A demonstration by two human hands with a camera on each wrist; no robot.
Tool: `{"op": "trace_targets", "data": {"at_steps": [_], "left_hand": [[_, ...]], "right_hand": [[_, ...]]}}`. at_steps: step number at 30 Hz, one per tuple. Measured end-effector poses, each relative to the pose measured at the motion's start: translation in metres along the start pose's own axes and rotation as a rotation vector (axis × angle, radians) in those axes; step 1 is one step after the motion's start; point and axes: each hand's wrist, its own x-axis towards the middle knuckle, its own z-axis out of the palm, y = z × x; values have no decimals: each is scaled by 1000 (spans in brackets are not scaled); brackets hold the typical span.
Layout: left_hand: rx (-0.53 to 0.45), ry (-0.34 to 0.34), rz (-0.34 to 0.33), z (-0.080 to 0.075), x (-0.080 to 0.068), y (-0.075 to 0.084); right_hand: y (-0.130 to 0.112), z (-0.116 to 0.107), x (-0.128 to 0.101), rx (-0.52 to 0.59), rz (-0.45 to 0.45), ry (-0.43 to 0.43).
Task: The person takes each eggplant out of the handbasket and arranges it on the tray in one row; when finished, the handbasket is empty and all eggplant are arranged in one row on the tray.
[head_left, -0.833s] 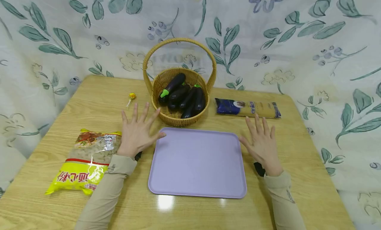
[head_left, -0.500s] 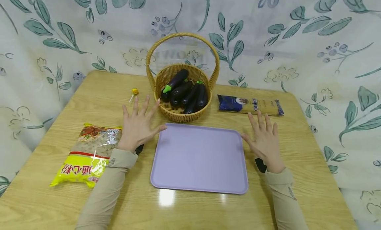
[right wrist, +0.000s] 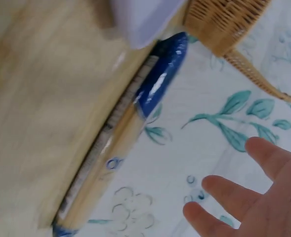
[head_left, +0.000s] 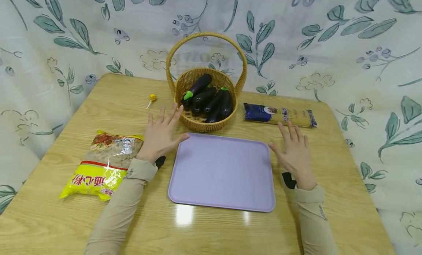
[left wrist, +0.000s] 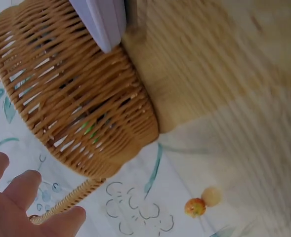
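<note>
My left hand (head_left: 160,137), fingers spread and holding nothing, is over the table between a bag of macaroni (head_left: 103,163) and a lilac tray (head_left: 222,172). Its fingertips overlap the rim of a wicker basket (head_left: 206,126) in the head view. Several dark eggplants (head_left: 199,85) lie in that basket. On the other side, my right hand (head_left: 295,156) hovers at the tray's right edge, fingers extended and bare. Just beyond its fingertips lies a pack of spaghetti (head_left: 280,115) in a blue and clear wrapper, seen lengthwise in the right wrist view too.
A yellow lollipop (head_left: 152,97) lies left of the basket, its stick toward me. The basket's tall arched handle (head_left: 206,34) rises over the eggplants. Behind the wooden table (head_left: 224,233) hangs a leaf-patterned cloth (head_left: 280,28).
My left hand has shifted slightly right and its fingers have drawn a little closer together. The right hand has hardly moved. The whole head view has shifted a little.
</note>
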Motion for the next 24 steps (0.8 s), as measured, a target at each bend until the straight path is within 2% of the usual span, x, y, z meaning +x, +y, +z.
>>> {"op": "trace_targets", "data": {"at_steps": [6,11,15,19,24], "left_hand": [[-63,4,29,8,5,2],[-202,-12,53,15,8,2],[-288,8,50,18,11,1],[-323,22,43,20,15,1],[-335,-4,26,23,18,1]], "right_hand": [[-18,-4,11,51,-15,10],[-34,-3,24,71,-50,22],[-48,-2,35,103,-71,12],[-62,0,44,162,-71,-13],[-75,3,51,190,-90,-17]]}}
